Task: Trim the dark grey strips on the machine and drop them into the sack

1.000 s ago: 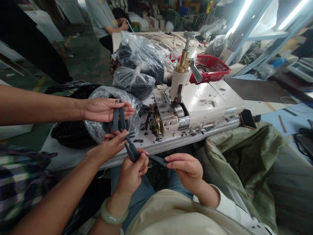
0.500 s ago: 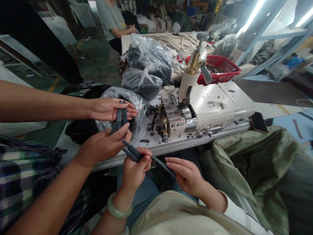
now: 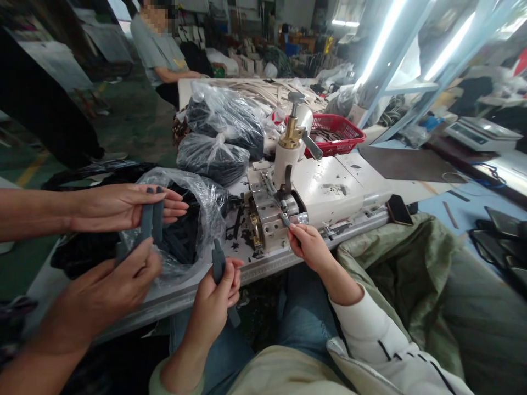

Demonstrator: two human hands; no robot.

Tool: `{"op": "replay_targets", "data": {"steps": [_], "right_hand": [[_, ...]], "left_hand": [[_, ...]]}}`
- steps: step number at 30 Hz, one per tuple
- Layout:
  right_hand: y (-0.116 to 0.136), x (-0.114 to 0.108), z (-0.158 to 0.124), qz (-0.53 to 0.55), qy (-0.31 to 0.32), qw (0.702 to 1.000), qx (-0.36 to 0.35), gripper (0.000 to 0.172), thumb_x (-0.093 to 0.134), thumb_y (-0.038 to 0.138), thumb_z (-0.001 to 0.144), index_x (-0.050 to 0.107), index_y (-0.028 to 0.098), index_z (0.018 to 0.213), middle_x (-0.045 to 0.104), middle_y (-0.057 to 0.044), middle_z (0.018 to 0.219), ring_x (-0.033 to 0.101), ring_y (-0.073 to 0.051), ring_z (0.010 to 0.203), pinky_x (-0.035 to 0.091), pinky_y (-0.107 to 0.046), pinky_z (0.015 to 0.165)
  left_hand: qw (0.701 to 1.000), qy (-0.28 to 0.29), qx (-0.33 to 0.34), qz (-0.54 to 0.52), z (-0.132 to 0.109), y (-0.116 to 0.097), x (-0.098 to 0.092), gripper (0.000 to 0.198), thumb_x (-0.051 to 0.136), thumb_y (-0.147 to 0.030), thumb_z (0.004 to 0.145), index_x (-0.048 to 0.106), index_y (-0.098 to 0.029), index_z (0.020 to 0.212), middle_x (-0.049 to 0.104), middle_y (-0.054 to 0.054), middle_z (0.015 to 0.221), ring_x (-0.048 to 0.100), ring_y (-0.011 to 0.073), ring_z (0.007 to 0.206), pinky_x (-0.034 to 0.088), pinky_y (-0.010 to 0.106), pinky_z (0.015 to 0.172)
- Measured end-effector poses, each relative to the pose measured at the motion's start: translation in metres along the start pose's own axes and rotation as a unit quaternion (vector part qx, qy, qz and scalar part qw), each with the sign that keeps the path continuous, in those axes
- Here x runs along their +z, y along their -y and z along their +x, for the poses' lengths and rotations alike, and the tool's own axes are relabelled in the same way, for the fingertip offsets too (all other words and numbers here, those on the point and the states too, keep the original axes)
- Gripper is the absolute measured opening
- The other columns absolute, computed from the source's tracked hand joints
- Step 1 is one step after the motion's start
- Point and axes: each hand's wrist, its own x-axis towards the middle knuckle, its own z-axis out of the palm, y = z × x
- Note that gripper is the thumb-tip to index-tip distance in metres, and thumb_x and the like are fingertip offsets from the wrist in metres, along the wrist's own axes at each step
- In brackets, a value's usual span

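My left hand (image 3: 218, 291) is closed around a small bunch of dark grey strips (image 3: 218, 261), just in front of the table edge. In my right hand (image 3: 308, 247), finger and thumb pinch the end of one grey strip (image 3: 285, 220); its far tip lies at the metal plate and roller of a white bench machine (image 3: 349, 186). Most of that strip is hidden by my fingers. On the left, a co-worker's hands (image 3: 107, 211) hold further grey strips (image 3: 153, 216), one palm up beneath them, the other blurred.
An opened plastic bag (image 3: 212, 219) of dark pieces lies left of the machine, with tied bags (image 3: 214, 156) behind. A red basket (image 3: 337, 145) stands beyond the machine. A phone (image 3: 399, 209) lies at its right end. Dark scraps litter the tabletop. Green cloth (image 3: 379, 241) drapes at right.
My right hand has carried a strip from beside my left hand up to the machine's roller. The co-worker's lower hand has drawn back left. The view has shifted right.
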Motion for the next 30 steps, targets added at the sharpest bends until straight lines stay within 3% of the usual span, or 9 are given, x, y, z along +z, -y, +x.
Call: {"op": "replay_targets", "data": {"steps": [4,15,20,23,25,27,28,30], "right_hand": [[-0.001,0.002,0.013,0.071,0.002,0.997,0.006,0.032,0.058,0.043,0.081,0.049,0.019,0.063,0.035,0.011,0.033,0.02,-0.004,0.027,0.011,-0.019,0.031],[0.003,0.01,0.012,0.154,-0.034,0.988,0.002,0.028,0.059,0.041,0.08,0.049,0.021,0.064,0.034,0.011,0.031,0.016,-0.004,0.027,0.011,-0.018,0.03],[0.007,0.008,0.014,0.17,-0.097,0.98,-0.031,0.024,0.057,0.039,0.08,0.049,0.021,0.066,0.034,0.011,0.033,0.017,-0.005,0.029,0.012,-0.019,0.031],[0.007,-0.015,0.002,0.134,-0.194,0.967,-0.093,0.025,0.056,0.042,0.081,0.048,0.022,0.069,0.034,0.011,0.036,0.02,-0.007,0.031,0.016,-0.019,0.033],[0.001,-0.048,-0.021,0.059,-0.324,0.933,-0.143,0.028,0.053,0.047,0.083,0.048,0.022,0.07,0.036,0.009,0.04,0.026,-0.008,0.034,0.022,-0.021,0.037],[-0.009,-0.096,-0.054,-0.08,-0.472,0.865,-0.15,0.032,0.048,0.051,0.085,0.051,0.021,0.072,0.043,0.006,0.045,0.036,-0.011,0.039,0.03,-0.024,0.042],[-0.015,-0.123,-0.074,-0.184,-0.534,0.817,-0.117,0.036,0.044,0.051,0.087,0.055,0.02,0.073,0.047,0.002,0.047,0.043,-0.014,0.042,0.033,-0.027,0.045],[-0.025,-0.171,-0.111,-0.418,-0.548,0.724,0.028,0.041,0.045,0.05,0.086,0.063,0.015,0.075,0.059,-0.01,0.057,0.058,-0.025,0.057,0.04,-0.035,0.053]], "left_hand": [[1.0,-0.006,-0.015,-0.007,0.0,-0.002,-0.01,0.029,0.062,-0.045,0.084,0.061,-0.017,0.093,0.042,-0.006,0.062,0.029,0.0039,0.046,0.021,0.014,0.038],[0.999,-0.021,-0.039,-0.021,0.0,0.0,-0.008,0.029,0.066,-0.044,0.081,0.064,-0.017,0.09,0.042,-0.004,0.062,0.028,0.0048,0.047,0.02,0.015,0.038],[0.998,-0.021,-0.053,-0.034,-0.004,-0.004,-0.003,0.027,0.066,-0.042,0.08,0.066,-0.016,0.088,0.041,-0.004,0.062,0.027,0.0046,0.048,0.019,0.015,0.038],[0.996,-0.005,-0.066,-0.052,-0.007,-0.008,-0.002,0.026,0.066,-0.04,0.082,0.067,-0.016,0.091,0.041,-0.003,0.063,0.026,0.0044,0.048,0.019,0.014,0.038],[0.994,0.016,-0.08,-0.074,-0.009,-0.011,-0.003,0.026,0.066,-0.038,0.082,0.067,-0.016,0.096,0.041,-0.003,0.065,0.026,0.0042,0.049,0.019,0.013,0.038],[0.989,0.047,-0.1,-0.099,-0.01,-0.014,-0.005,0.028,0.065,-0.037,0.083,0.066,-0.016,0.101,0.041,-0.003,0.067,0.026,0.0041,0.049,0.018,0.012,0.037],[0.985,0.067,-0.115,-0.113,-0.01,-0.015,-0.005,0.028,0.064,-0.036,0.084,0.066,-0.016,0.104,0.04,-0.003,0.068,0.025,0.0041,0.05,0.017,0.011,0.037],[0.975,0.103,-0.143,-0.136,-0.011,-0.016,-0.006,0.029,0.062,-0.033,0.085,0.065,-0.016,0.109,0.039,-0.003,0.069,0.025,0.0041,0.05,0.016,0.011,0.036]]}}
